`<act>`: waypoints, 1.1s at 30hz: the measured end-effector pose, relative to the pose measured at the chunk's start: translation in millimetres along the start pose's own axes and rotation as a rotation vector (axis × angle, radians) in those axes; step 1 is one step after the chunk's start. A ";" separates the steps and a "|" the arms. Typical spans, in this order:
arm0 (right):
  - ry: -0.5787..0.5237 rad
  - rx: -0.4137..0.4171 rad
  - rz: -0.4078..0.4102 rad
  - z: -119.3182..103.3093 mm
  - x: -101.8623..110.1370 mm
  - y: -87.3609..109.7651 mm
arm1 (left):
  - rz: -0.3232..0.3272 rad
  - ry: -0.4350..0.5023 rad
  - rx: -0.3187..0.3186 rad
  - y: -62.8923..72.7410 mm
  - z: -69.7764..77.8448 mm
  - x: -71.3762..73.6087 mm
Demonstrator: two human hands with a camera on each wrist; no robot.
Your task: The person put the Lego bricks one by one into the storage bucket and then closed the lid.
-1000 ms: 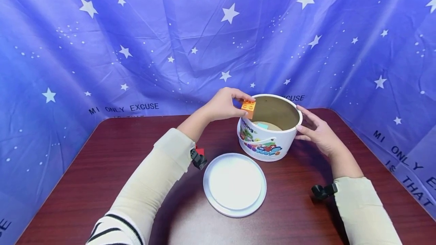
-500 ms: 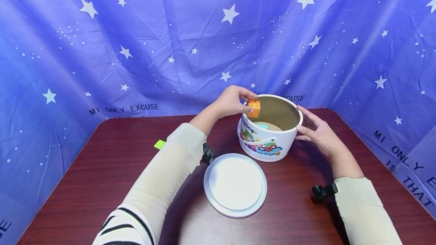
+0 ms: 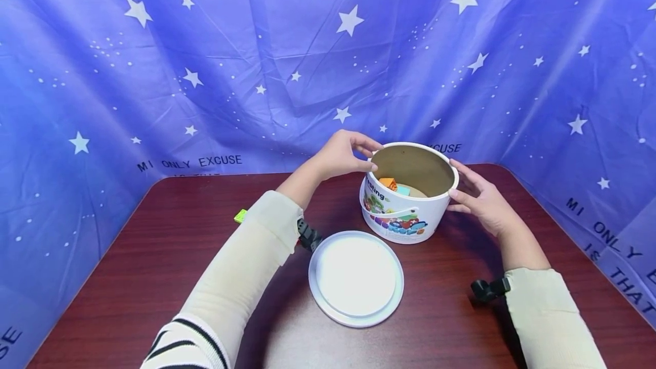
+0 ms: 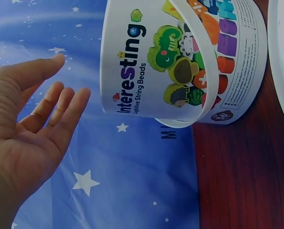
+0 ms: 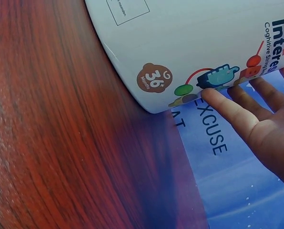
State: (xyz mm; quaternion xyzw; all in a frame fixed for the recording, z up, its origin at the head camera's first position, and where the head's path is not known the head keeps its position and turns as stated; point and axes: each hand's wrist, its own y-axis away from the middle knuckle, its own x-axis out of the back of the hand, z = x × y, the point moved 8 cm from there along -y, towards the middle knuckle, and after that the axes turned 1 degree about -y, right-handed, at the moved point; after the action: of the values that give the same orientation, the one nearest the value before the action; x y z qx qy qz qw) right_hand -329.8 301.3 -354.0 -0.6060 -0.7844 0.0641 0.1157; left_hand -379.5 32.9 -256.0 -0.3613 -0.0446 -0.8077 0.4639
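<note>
A white bucket (image 3: 405,221) with printed pictures and a thin handle stands on the table, its mouth uncovered. Inside, at the near left, lie an orange toy brick (image 3: 388,183) and a light blue piece (image 3: 403,191). My left hand (image 3: 344,155) hovers at the bucket's left rim, fingers spread and nothing between them; the left wrist view shows the open palm. On the other side, my right hand (image 3: 479,198) rests its extended fingers against the bucket's right wall and rim. In the right wrist view a fingertip (image 5: 209,95) touches the printed side.
A round white lid (image 3: 356,279) lies on the dark red table (image 3: 435,323) in front of the bucket. A lime green piece (image 3: 240,216) sits behind the left forearm, partly hidden by the sleeve. A blue starry curtain (image 3: 287,44) hangs behind the table.
My left hand carried the orange brick over the rim and let it go; it now lies in the bucket. That hand has drawn back slightly left. The right hand stays on the bucket.
</note>
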 end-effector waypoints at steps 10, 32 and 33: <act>0.000 -0.003 0.002 -1.6 0.3 0.4 | -0.013 0.020 -0.063 21.5 2.8 -2.1; -0.017 -0.010 -0.004 -0.8 0.2 0.6 | 0.081 0.139 -0.103 73.1 -12.7 6.7; -0.018 -0.010 -0.003 -0.8 0.3 0.6 | 0.082 0.141 -0.102 75.3 -13.3 7.0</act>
State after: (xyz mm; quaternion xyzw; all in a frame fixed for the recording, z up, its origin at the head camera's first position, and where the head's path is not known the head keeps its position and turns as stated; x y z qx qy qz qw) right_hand -329.1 301.7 -353.3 -0.6048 -0.7867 0.0654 0.1055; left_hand -330.1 -20.2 -281.2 -0.3284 0.0440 -0.8126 0.4794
